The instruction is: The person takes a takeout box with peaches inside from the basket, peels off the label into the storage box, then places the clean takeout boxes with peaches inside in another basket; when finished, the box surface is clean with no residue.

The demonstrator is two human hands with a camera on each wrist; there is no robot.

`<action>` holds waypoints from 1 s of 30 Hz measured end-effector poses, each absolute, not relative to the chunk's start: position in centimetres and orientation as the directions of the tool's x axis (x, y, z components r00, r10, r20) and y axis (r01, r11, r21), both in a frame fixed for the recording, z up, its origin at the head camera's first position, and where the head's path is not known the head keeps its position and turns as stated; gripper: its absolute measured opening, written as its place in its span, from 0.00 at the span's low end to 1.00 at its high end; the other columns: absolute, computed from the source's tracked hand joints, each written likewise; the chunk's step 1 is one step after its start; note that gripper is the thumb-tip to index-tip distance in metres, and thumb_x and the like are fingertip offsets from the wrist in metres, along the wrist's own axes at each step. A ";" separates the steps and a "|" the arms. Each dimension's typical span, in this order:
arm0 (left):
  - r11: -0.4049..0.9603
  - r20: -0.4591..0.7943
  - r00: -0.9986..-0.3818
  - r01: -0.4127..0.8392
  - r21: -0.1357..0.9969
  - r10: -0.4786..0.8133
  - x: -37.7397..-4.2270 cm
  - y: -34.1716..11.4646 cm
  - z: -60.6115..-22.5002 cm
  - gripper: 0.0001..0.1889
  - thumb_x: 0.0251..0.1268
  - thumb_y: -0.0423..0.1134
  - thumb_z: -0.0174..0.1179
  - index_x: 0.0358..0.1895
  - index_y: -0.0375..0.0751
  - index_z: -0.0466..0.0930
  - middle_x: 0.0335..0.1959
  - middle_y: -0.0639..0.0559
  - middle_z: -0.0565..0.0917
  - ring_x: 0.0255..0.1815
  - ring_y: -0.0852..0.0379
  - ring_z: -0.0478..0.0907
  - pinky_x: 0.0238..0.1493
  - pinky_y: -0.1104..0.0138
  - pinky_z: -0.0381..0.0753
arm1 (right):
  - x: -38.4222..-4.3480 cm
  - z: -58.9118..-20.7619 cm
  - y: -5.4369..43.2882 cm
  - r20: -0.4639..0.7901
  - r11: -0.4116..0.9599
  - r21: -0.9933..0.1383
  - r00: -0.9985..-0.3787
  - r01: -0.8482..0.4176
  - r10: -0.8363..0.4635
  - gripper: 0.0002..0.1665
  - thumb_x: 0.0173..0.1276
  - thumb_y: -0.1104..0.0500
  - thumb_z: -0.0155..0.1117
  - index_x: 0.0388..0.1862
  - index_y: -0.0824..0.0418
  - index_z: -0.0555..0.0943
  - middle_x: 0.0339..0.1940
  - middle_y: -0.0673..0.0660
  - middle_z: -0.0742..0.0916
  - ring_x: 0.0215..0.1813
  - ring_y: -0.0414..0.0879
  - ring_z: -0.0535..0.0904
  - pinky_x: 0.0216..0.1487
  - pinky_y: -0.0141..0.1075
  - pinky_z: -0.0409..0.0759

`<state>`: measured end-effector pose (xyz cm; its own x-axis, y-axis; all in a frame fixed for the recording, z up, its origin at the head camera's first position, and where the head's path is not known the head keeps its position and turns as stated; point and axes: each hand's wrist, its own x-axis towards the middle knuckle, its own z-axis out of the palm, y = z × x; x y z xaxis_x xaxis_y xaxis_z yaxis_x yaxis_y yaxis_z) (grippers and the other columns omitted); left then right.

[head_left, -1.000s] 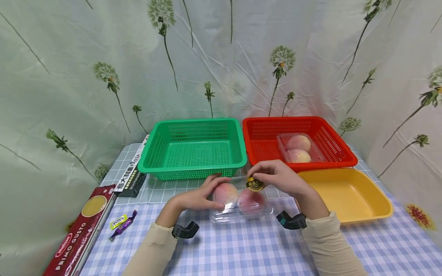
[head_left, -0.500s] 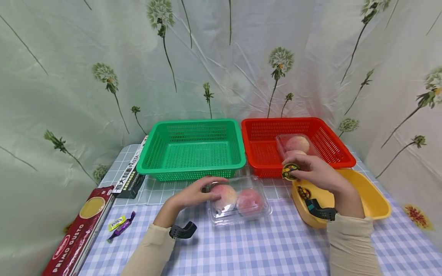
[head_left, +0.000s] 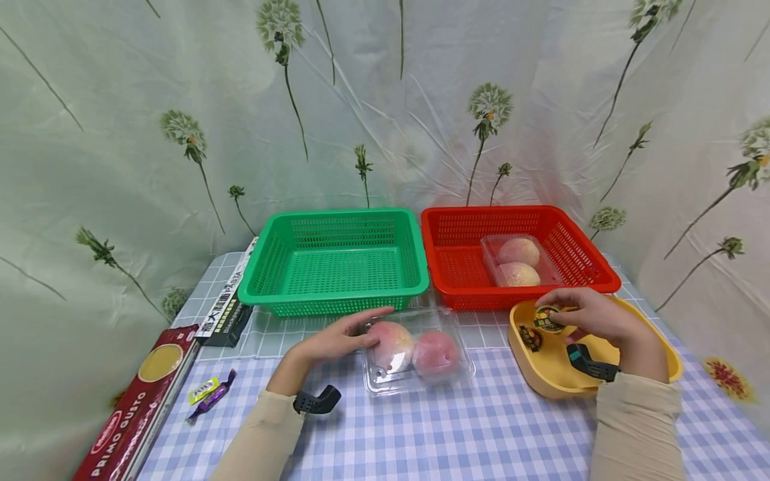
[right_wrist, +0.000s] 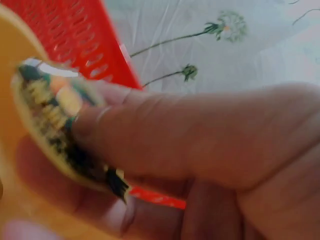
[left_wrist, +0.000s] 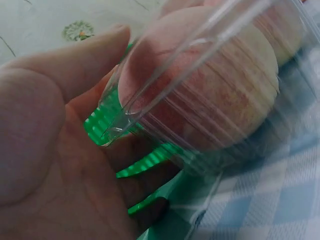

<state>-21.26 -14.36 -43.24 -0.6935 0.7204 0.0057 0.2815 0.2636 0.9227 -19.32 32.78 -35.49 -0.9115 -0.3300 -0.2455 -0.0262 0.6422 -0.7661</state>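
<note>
A clear plastic clamshell box [head_left: 456, 379] with two peaches [head_left: 436, 353] lies on the checked cloth in the head view. My left hand [head_left: 337, 339] is at its left side, thumb and fingers loosely spread around the corner. In the left wrist view the thumb stands beside the box wall, with a peach [left_wrist: 200, 80] behind the plastic. Over the yellow basin [head_left: 658, 364], my right hand [head_left: 610, 327] pinches a round sticker [head_left: 549, 319] printed with fruit and gold lettering. That sticker [right_wrist: 50, 107] looks curved between thumb and fingers in the right wrist view.
Another round sticker [head_left: 531, 339] is in the basin's left part. Behind stand a green basket [head_left: 343, 294] and a red basket [head_left: 460, 294] with a second peach box [head_left: 492, 250]. At left lie pasta boxes [head_left: 141, 407] and small wrapped candies [head_left: 210, 399].
My right hand has moved right, from above the clamshell box to the yellow basin, carrying the round sticker. My left hand has shifted slightly left on the box.
</note>
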 end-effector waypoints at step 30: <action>0.226 -0.258 -0.741 -0.146 0.963 0.620 -20.1 -12.8 -42.2 0.29 0.75 0.47 0.54 0.74 0.41 0.64 0.67 0.39 0.74 0.60 0.55 0.75 0.62 0.59 0.76 | -19.8 -37.4 35.4 -0.305 0.790 -0.614 -0.924 0.005 -0.231 0.23 0.72 0.63 0.58 0.59 0.78 0.73 0.56 0.77 0.79 0.47 0.56 0.79 0.39 0.47 0.85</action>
<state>-20.10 -12.85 -42.17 -0.7414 0.6197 -0.2576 -0.1460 0.2258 0.9632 -19.76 35.35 -37.42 -0.9239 -0.2312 -0.3050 0.0050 0.7896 -0.6136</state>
